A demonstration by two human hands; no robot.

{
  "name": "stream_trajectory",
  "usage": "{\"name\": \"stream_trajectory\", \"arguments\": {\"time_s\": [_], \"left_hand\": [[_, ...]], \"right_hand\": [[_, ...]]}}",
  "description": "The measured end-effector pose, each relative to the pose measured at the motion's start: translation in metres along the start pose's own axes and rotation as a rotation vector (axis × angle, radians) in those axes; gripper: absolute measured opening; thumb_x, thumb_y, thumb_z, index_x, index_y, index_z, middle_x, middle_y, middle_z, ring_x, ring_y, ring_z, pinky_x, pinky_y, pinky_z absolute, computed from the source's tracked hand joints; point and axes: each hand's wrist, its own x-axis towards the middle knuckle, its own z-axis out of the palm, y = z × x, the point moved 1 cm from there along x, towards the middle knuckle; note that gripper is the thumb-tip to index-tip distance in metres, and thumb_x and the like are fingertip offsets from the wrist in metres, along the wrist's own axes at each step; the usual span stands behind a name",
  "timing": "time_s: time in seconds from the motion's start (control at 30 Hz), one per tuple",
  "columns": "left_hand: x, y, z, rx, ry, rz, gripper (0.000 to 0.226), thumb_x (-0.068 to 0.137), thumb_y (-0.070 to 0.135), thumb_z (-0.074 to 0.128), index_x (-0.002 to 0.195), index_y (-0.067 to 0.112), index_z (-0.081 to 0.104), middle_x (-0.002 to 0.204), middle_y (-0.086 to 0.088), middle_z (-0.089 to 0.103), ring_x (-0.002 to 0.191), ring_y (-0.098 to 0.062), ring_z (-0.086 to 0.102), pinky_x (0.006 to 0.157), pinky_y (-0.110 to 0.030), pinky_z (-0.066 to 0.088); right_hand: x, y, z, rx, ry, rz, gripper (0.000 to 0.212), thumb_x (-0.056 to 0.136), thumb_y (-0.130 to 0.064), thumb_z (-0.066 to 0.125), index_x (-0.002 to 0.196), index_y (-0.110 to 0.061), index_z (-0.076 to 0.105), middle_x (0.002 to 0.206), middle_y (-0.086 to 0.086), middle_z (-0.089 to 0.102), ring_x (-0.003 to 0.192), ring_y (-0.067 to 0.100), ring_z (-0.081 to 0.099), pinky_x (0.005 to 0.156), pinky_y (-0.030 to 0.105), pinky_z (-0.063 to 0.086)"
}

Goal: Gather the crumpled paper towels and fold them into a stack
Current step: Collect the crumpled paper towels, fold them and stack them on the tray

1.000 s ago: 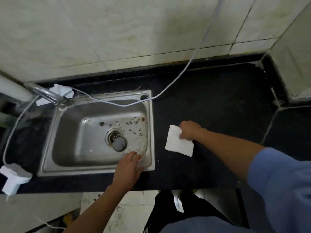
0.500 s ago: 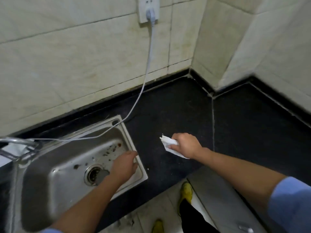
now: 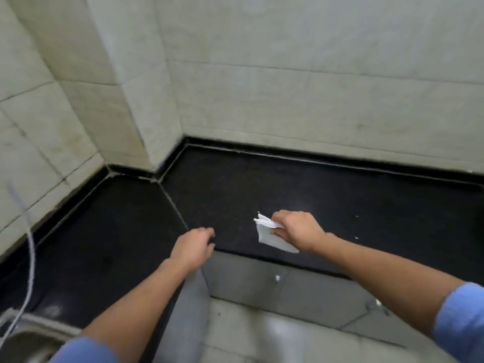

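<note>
Black stone countertop (image 3: 262,184) fills the tiled corner. Fingers (image 3: 281,217) and thumb of the right hand (image 3: 296,230) pinch a folded white paper towel (image 3: 269,235) just above the front edge, right of centre. The left hand (image 3: 192,248) is loosely curled and holds nothing, left of it. The towel is best laid flat with one corner pinned and the edges squared before creasing.

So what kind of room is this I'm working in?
Likely a kitchen corner: a black counter runs along tiled walls, and a steel sink edge shows at lower left. The right hand grips a towel over the counter.
</note>
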Motion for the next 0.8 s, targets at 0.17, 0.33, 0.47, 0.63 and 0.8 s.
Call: {"name": "stream_trajectory", "arguments": {"time_s": [0.17, 0.33, 0.47, 0.63, 0.8], "left_hand": [[0.065, 0.168, 0.006, 0.036, 0.014, 0.294, 0.029, 0.091, 0.033, 0.052, 0.117, 0.022, 0.057, 0.115, -0.001, 0.063, 0.106, -0.025, 0.059, 0.083, -0.035, 0.048], [0.091, 0.360, 0.036, 0.009, -0.005, 0.529, 0.027, 0.091, 0.033, 0.052, 0.115, 0.021, 0.058, 0.114, -0.001, 0.064, 0.104, -0.024, 0.060, 0.081, -0.035, 0.049], [0.085, 0.500, 0.056, -0.017, -0.056, 0.693, 0.024, 0.091, 0.032, 0.052, 0.111, 0.022, 0.058, 0.110, 0.000, 0.066, 0.101, -0.023, 0.060, 0.076, -0.034, 0.045], [0.091, 0.646, 0.068, 0.025, -0.097, 0.907, 0.025, 0.092, 0.033, 0.051, 0.113, 0.021, 0.057, 0.110, 0.000, 0.065, 0.100, -0.023, 0.060, 0.080, -0.035, 0.050], [0.110, 0.768, 0.083, 0.040, -0.097, 1.078, 0.025, 0.092, 0.033, 0.051, 0.113, 0.020, 0.058, 0.107, -0.001, 0.066, 0.099, -0.023, 0.060, 0.078, -0.036, 0.050]], "right_hand": [[-0.127, 0.129, -0.030, -0.058, 0.086, 0.259, 0.031, 0.095, -0.049, 0.045, 0.108, -0.021, 0.049, 0.105, -0.003, 0.061, 0.093, 0.027, 0.061, 0.071, 0.037, 0.044], [-0.282, 0.244, -0.043, -0.104, 0.114, 0.500, 0.029, 0.096, -0.048, 0.043, 0.107, -0.022, 0.049, 0.105, -0.003, 0.061, 0.092, 0.027, 0.062, 0.066, 0.034, 0.037], [-0.396, 0.311, -0.054, -0.118, 0.122, 0.667, 0.030, 0.096, -0.049, 0.043, 0.105, -0.021, 0.050, 0.103, -0.002, 0.062, 0.092, 0.027, 0.062, 0.065, 0.035, 0.039], [-0.511, 0.376, -0.070, -0.166, 0.146, 0.860, 0.029, 0.097, -0.046, 0.042, 0.104, -0.020, 0.052, 0.101, -0.002, 0.059, 0.090, 0.025, 0.060, 0.062, 0.035, 0.038], [-0.590, 0.436, -0.078, -0.146, 0.151, 0.997, 0.024, 0.097, -0.042, 0.046, 0.099, -0.018, 0.051, 0.100, 0.000, 0.058, 0.091, 0.027, 0.058, 0.060, 0.034, 0.036]]}}
